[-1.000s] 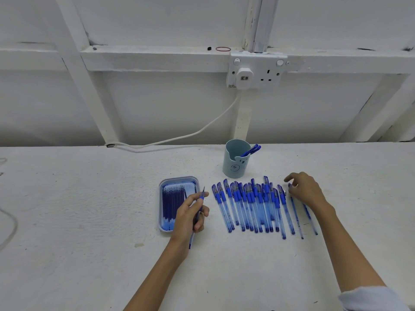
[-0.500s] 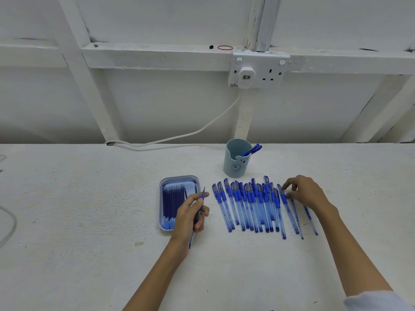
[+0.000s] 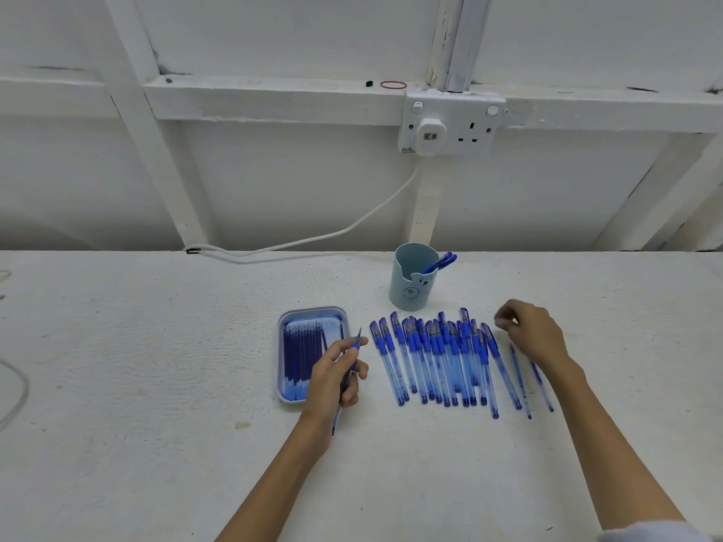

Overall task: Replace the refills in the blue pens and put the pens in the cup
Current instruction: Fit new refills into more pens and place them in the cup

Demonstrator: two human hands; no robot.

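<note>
While in left hand (image 3: 332, 379), blue pen (image 3: 356, 345).

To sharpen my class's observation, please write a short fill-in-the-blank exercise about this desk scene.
The left hand grips one ____. Capped pens stand in the ____. Spare refills lie in the blue ____, left of the pen row.
Missing: pen; cup; tray.

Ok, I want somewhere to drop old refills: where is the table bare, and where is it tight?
Bare: the table left of the tray, the stretch in front of the pen row between the forearms, and right of the right hand. Crowded: tray to right hand, with the left hand filling the gap beside the tray.
</note>
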